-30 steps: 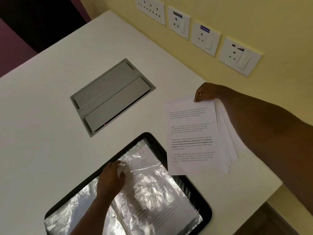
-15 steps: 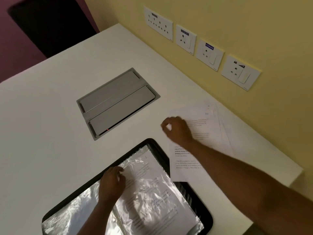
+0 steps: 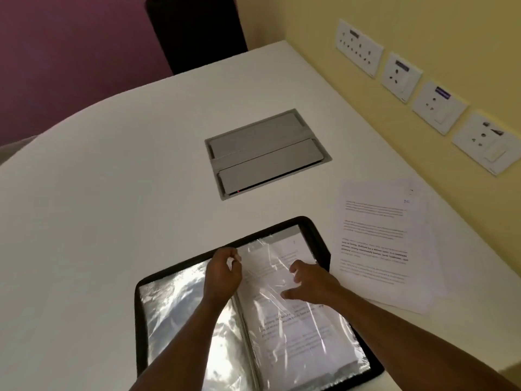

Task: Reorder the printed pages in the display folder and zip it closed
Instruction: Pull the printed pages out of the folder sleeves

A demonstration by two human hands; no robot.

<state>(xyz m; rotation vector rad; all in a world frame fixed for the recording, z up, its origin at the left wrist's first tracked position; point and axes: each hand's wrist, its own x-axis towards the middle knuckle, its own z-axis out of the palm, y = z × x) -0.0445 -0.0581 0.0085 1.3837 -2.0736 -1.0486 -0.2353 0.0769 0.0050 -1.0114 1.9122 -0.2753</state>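
Note:
A black-edged display folder [image 3: 141, 311] lies open in front of me, its clear plastic sleeves shining. The right-hand sleeve [image 3: 304, 331] holds a printed page. My left hand [image 3: 222, 273] pinches the top left corner of that sleeve near the spine. My right hand [image 3: 308, 283] rests on the sleeve with fingers spread, touching the plastic over the page. A loose stack of printed pages [image 3: 380, 244] lies fanned on the white table to the right of the folder, with neither hand on it.
A grey double-flap cable box [image 3: 267, 153] is set into the white table [image 3: 112, 193] beyond the folder. Several socket plates [image 3: 439, 105] line the yellow wall on the right. A dark chair back [image 3: 194, 29] stands at the table's far end.
My right hand left the loose stack of pages and came over onto the folder's right sleeve. My left hand stayed at the sleeve's top corner. The camera view shifted.

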